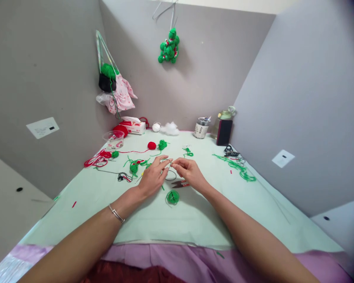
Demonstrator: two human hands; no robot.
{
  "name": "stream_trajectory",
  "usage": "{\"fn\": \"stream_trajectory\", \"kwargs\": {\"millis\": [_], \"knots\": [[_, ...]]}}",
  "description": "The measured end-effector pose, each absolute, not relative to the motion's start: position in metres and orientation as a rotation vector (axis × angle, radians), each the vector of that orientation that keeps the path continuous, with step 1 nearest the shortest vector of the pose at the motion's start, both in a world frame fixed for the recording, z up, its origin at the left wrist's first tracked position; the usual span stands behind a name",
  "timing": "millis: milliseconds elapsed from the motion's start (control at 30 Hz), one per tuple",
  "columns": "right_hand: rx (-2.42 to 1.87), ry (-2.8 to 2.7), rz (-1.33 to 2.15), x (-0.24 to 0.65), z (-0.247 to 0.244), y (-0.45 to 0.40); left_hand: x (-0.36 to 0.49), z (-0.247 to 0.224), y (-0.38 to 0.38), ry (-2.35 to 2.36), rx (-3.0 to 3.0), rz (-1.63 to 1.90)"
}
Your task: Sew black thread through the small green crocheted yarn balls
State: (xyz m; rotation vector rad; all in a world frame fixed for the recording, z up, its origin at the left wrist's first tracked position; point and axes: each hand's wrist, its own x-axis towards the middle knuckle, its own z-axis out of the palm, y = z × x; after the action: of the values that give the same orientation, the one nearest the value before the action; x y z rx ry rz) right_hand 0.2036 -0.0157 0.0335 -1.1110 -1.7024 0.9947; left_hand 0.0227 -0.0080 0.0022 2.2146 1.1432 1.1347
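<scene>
Near the middle of the table, my left hand (153,175) and my right hand (191,173) meet at the fingertips. Both pinch a thin dark thread (176,175), which loops down between them; the exact grip is too small to make out. Thread snips (179,184) with red handles lie under my right hand. Closer to me sits a small coil of green yarn (172,197). Just left of my left hand is a green crocheted piece (133,168) with red and white bits and loose yarn ends.
Red yarn strands (98,158) and a clear plastic tub (115,140) stand left, near a tissue box (134,127). Green yarn lengths (243,171) lie right, below a phone (224,133) and a tin (201,128). White stuffing (170,129) rests at the back wall.
</scene>
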Motion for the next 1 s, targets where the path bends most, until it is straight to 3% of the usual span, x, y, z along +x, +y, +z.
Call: {"fn": "stream_trajectory", "kwargs": {"millis": [333, 767, 1000], "knots": [[-1.203, -1.832, 0.703, 0.203, 0.026, -0.019, 0.017, 0.015, 0.002, 1.017, 1.434, 1.123], [-1.219, -1.949, 0.417, 0.202, 0.022, -0.02, 0.02, 0.016, 0.002, 0.978, 1.298, 1.096], [-1.242, -1.761, 0.598, 0.212, 0.023, -0.011, 0.016, 0.019, 0.003, 0.88, 1.098, 1.096]]}}
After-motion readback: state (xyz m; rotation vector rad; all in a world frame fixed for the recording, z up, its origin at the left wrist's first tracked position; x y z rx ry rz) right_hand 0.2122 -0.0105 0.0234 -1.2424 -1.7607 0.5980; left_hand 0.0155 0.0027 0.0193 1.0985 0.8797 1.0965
